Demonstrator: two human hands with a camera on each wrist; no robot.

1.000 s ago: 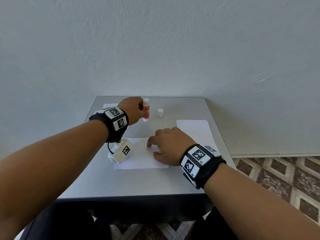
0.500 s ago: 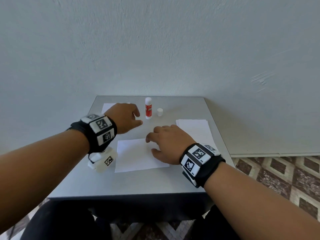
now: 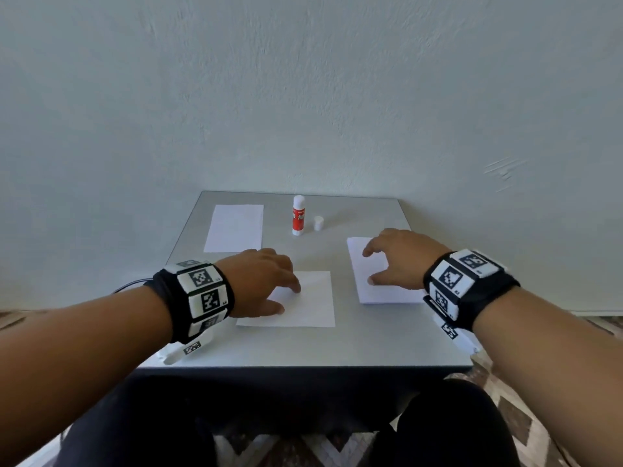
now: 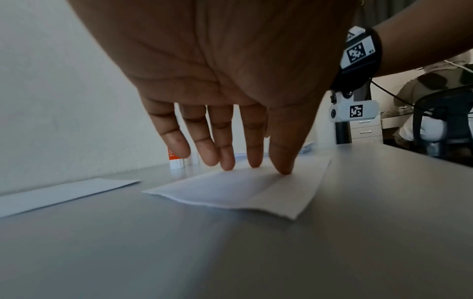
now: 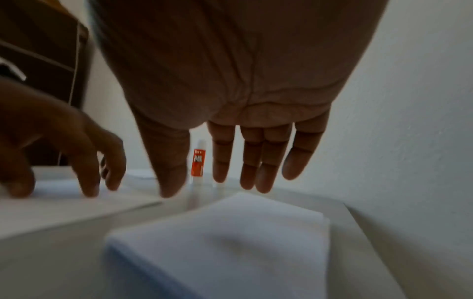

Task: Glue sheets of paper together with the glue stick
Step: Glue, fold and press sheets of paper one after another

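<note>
A red-and-white glue stick (image 3: pixel 298 215) (image 5: pixel 198 164) stands upright and uncapped at the back of the grey table (image 3: pixel 269 348), its white cap (image 3: pixel 318 223) just to its right. My left hand (image 3: pixel 266 284) (image 4: pixel 230 129) presses straight fingers on the middle sheet of paper (image 3: pixel 310 301) (image 4: pixel 230 192). My right hand (image 3: pixel 401 257) (image 5: pixel 230 161) hovers with spread fingers over a stack of white sheets (image 3: pixel 387 291) (image 5: pixel 225 242) on the right; I cannot tell whether it touches them. Neither hand holds anything.
Another white sheet (image 3: pixel 235 227) (image 4: pixel 58 192) lies at the back left of the table. A pale wall rises right behind the table. The table's right edge drops to a patterned tile floor (image 3: pixel 526 416). Behind, a seated person (image 4: pixel 435 113) and drawers show in the left wrist view.
My left hand let go of the glue stick, left it standing, and came back onto the middle sheet. My right hand left that sheet and moved right over the stack.
</note>
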